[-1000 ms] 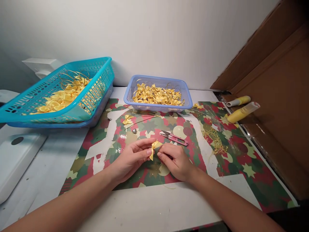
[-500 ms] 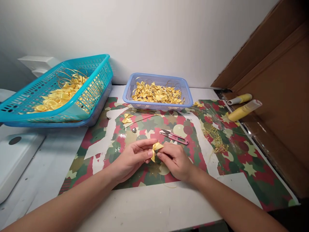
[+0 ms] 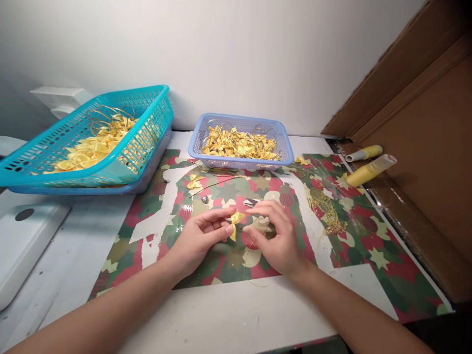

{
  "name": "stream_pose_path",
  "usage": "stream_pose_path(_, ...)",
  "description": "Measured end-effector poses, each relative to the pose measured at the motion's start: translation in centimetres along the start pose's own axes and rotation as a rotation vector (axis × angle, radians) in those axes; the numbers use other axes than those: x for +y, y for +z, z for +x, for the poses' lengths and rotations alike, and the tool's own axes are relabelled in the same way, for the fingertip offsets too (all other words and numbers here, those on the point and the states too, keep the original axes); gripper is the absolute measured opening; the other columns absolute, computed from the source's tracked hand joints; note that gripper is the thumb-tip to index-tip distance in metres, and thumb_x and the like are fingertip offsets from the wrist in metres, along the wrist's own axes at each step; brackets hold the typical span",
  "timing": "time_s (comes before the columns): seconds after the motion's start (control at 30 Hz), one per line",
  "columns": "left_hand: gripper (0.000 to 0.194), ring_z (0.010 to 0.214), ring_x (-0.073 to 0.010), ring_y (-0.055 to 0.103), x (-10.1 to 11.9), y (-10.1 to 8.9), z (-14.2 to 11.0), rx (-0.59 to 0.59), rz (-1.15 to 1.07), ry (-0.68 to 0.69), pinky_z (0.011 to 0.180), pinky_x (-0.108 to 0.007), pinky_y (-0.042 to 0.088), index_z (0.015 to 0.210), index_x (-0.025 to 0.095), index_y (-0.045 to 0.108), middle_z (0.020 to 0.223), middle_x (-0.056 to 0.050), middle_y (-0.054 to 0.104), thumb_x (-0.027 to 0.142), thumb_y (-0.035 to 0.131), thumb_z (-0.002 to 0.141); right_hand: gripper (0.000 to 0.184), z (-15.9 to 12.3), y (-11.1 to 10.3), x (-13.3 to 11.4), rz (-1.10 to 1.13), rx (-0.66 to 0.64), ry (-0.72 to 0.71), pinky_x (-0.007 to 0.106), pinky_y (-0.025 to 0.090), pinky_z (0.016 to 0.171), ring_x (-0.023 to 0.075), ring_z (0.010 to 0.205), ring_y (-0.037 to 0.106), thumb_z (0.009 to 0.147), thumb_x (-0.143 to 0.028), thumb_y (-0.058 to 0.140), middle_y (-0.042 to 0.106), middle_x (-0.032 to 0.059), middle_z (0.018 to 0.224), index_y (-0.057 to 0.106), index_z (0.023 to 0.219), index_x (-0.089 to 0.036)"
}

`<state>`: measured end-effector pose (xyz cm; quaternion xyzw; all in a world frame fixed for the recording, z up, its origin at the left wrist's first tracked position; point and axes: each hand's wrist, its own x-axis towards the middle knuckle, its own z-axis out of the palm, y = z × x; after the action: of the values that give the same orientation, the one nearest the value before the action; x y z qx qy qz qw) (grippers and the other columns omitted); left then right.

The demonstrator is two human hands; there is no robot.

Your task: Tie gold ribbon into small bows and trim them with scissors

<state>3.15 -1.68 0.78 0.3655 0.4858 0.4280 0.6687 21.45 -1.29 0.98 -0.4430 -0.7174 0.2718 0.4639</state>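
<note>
A small yellow ribbon bow (image 3: 233, 234) is pinched between the thumb and fingers of my left hand (image 3: 201, 241), above the patterned sheet. Just right of the bow, my right hand (image 3: 278, 241) has its thumb and index finger apart, and I see nothing gripped in it. A thin gold thread (image 3: 245, 263) trails below the hands toward the sheet's front edge. Behind my right hand lie thread snips (image 3: 250, 202), mostly covered, with the dark blade tips showing. A silvery heart-shaped piece (image 3: 205, 199) sits beyond my left hand, and another yellow bow (image 3: 193, 182) with gold cords lies farther back.
At the back stands a lilac basket (image 3: 241, 163) of yellow bows. A turquoise basket (image 3: 147, 132), also holding bows, rests on another basket at left. To the right are tangled gold threads (image 3: 332, 216), two yellow-and-white tubes (image 3: 372, 169) and a cardboard wall (image 3: 416, 147).
My right hand has let go of the bow and moved slightly right, its fingers spreading and covering most of the snips. My left hand keeps the bow in nearly the same place.
</note>
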Motion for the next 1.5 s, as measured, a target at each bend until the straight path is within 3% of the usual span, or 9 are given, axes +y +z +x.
stream_pose_path(0.13, 0.040, 0.068, -0.0155, 0.060, 0.5, 0.2, -0.3, -0.033, 0.072, -0.027, 0.066, -0.030, 0.051, 0.104, 0.017, 0.073, 0.073, -0.004, 0.066, 0.030, 0.080, 0.067, 0.014, 0.1, 0.0, -0.2, -0.064, -0.065, -0.066, 0.039, 0.044, 0.081, 0.0208, 0.088, 0.053, 0.082, -0.021, 0.064, 0.060, 0.0045, 0.089, 0.072, 0.092, -0.028)
stream_pose_path(0.33, 0.040, 0.067, -0.0149, 0.058, 0.6, 0.6, -0.6, -0.110, 0.132, -0.037, 0.062, -0.028, 0.050, 0.106, 0.015, 0.072, 0.072, -0.003, 0.064, 0.029, 0.078, 0.069, 0.012, 0.5, 0.2, 0.1, 0.088, -0.193, 0.064, 0.034, 0.043, 0.077, 0.0164, 0.081, 0.051, 0.083, -0.017, 0.065, 0.056, 0.0009, 0.078, 0.071, 0.076, -0.025)
stream_pose_path(0.57, 0.037, 0.062, -0.0126, 0.054, 0.7, 0.8, -0.6, -0.094, 0.176, -0.010, 0.058, -0.026, 0.048, 0.102, 0.015, 0.073, 0.066, -0.001, 0.059, 0.027, 0.077, 0.068, 0.012, 0.8, -0.7, 0.1, 0.285, -0.090, 0.136, 0.033, 0.044, 0.079, 0.0162, 0.084, 0.053, 0.087, -0.030, 0.061, 0.055, 0.0016, 0.080, 0.067, 0.080, -0.024)
stream_pose_path(0.9, 0.035, 0.061, -0.0125, 0.053, 0.7, 0.8, -0.6, -0.110, 0.170, 0.022, 0.055, -0.024, 0.046, 0.103, 0.016, 0.074, 0.064, -0.001, 0.057, 0.027, 0.075, 0.070, 0.016, 1.1, -0.9, -0.5, 0.553, -0.214, 0.261, 0.035, 0.051, 0.083, 0.0180, 0.100, 0.059, 0.083, -0.036, 0.066, 0.062, 0.0058, 0.104, 0.063, 0.076, -0.022)
stream_pose_path(1.0, 0.037, 0.062, -0.0130, 0.054, 0.7, 0.8, -0.6, -0.130, 0.195, 0.020, 0.056, -0.025, 0.048, 0.106, 0.016, 0.073, 0.066, -0.001, 0.059, 0.027, 0.074, 0.071, 0.020, 1.4, -1.8, -0.9, 0.605, -0.219, 0.347, 0.036, 0.055, 0.078, 0.0189, 0.092, 0.064, 0.082, -0.041, 0.067, 0.068, 0.0051, 0.093, 0.062, 0.077, -0.022)
stream_pose_path(1.1, 0.040, 0.063, -0.0137, 0.056, 0.6, 0.5, -0.6, -0.133, 0.248, 0.024, 0.057, -0.025, 0.049, 0.109, 0.016, 0.072, 0.068, -0.002, 0.062, 0.028, 0.074, 0.071, 0.021, 2.2, -4.7, -1.1, 0.594, -0.034, 0.337, 0.035, 0.056, 0.070, 0.0164, 0.070, 0.066, 0.078, -0.043, 0.072, 0.067, 0.0000, 0.071, 0.063, 0.077, -0.024)
stream_pose_path(1.27, 0.037, 0.063, -0.0149, 0.059, 0.4, -0.3, -0.3, -0.139, 0.365, 0.077, 0.054, -0.024, 0.049, 0.107, 0.016, 0.073, 0.071, -0.005, 0.067, 0.030, 0.071, 0.073, 0.017, 3.4, -12.2, -2.2, 0.851, 0.498, 0.037, 0.021, 0.052, 0.061, 0.0053, 0.057, 0.062, 0.079, -0.019, 0.071, 0.066, -0.0118, 0.067, 0.070, 0.073, -0.035)
stream_pose_path(1.37, 0.037, 0.064, -0.0154, 0.060, 0.6, -0.5, -0.1, -0.144, 0.403, 0.130, 0.053, -0.023, 0.048, 0.107, 0.017, 0.074, 0.076, -0.007, 0.069, 0.030, 0.070, 0.073, 0.027, 3.2, -14.6, -3.0, 0.825, 0.583, 0.085, 0.024, 0.049, 0.058, 0.0073, 0.062, 0.067, 0.087, -0.017, 0.059, 0.070, -0.0115, 0.072, 0.073, 0.072, -0.035)
stream_pose_path(1.5, 0.032, 0.066, -0.0156, 0.060, 0.8, -0.3, -0.1, -0.154, 0.478, 0.191, 0.055, -0.024, 0.048, 0.105, 0.020, 0.075, 0.090, -0.008, 0.071, 0.029, 0.067, 0.076, 0.025, 3.1, -14.6, -3.1, 0.760, 0.607, 0.090, 0.028, 0.051, 0.059, 0.0117, 0.064, 0.068, 0.087, -0.021, 0.061, 0.072, -0.0091, 0.077, 0.073, 0.072, -0.037)
